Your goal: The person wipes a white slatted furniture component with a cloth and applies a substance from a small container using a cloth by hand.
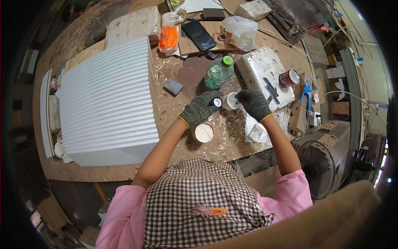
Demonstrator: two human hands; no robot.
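Observation:
Both my hands wear dark grey-green knit gloves with yellow cuffs. My left hand (200,109) is closed around a small round black-rimmed lid-like piece (217,102) with a white face. Just right of it stands a small white tub (230,101). My right hand (254,105) is at the tub's right rim, fingers pinched together and pointing down at its mouth; what they grip is hidden. Nearer me is a round tub with a pale cream top (204,133). A green-capped clear bottle (218,74) stands just beyond my hands.
A large ribbed white panel (105,97) covers the left of the stained table (170,155). A grey block (173,87), phone (199,36), orange packet (168,39) and plastic bag (240,33) lie farther back. Right are a wrapped block (259,66), paint can (289,78) and blue-handled tool (306,92).

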